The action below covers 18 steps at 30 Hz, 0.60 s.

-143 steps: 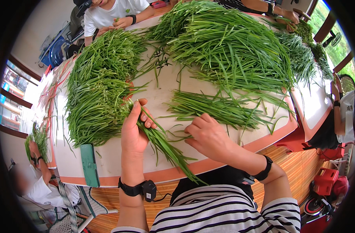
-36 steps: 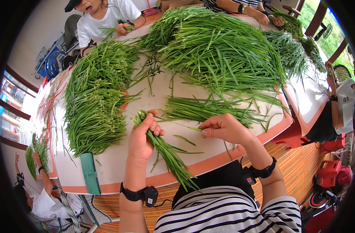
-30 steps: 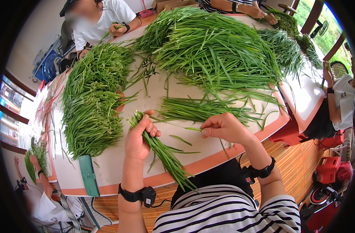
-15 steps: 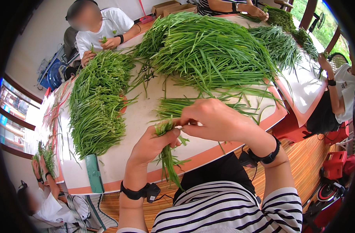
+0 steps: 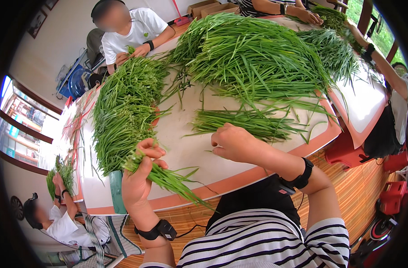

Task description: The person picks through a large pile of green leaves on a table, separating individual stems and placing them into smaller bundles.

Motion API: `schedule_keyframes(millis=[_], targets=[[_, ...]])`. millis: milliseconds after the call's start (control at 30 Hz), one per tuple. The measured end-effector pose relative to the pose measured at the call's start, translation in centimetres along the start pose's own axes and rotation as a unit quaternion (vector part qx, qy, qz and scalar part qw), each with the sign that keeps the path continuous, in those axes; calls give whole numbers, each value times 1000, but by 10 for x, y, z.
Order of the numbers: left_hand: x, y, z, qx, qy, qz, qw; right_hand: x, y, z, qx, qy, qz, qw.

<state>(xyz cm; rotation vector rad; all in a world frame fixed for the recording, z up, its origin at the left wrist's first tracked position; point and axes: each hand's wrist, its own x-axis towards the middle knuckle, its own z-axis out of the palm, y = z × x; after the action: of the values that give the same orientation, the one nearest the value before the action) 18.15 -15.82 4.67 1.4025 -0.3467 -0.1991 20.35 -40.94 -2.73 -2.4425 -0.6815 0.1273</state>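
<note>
My left hand (image 5: 140,178) is closed around a small bunch of garlic chives (image 5: 172,179), long narrow green leaves trailing down to the right over the table's near edge. The bunch's thicker ends show between thumb and fingers, close to the big left-hand pile. To the right, my right hand (image 5: 234,142) hovers over the table with curled fingers. Whatever its fingertips may hold is hidden. Just beyond it lies a small flat heap of loose chives (image 5: 244,121). A long neat pile of chives (image 5: 125,116) stretches along the left, its stem ends stacked together.
A large mound of long green leaves (image 5: 257,58) covers the table's far middle. A green block-like object (image 5: 117,192) sits at the near left edge of the white table (image 5: 181,154) with its orange border. Co-workers handle greens around it. Red stools (image 5: 347,154) stand at right.
My hands have parted. The left one has carried its bunch left toward the long pile; the right one has come away from the bunch and sits lower, near the small heap.
</note>
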Motion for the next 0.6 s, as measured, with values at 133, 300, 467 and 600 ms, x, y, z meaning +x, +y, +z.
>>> schedule_keyframes(millis=[133, 300, 467, 600], targets=[[-7, 12, 2, 85, 26, 61, 994, 8, -14, 6, -115, -15, -1, 993], [5, 0, -4, 109, -25, 101, 989, 20, -5, 20, -166, -1, -1, 986], [30, -27, -1, -279, -28, -83, 956, 17, 0, -11, -89, -101, 73, 988], [59, -70, 13, -402, 57, -196, 893, 19, 5, -23, -74, 25, 59, 995]])
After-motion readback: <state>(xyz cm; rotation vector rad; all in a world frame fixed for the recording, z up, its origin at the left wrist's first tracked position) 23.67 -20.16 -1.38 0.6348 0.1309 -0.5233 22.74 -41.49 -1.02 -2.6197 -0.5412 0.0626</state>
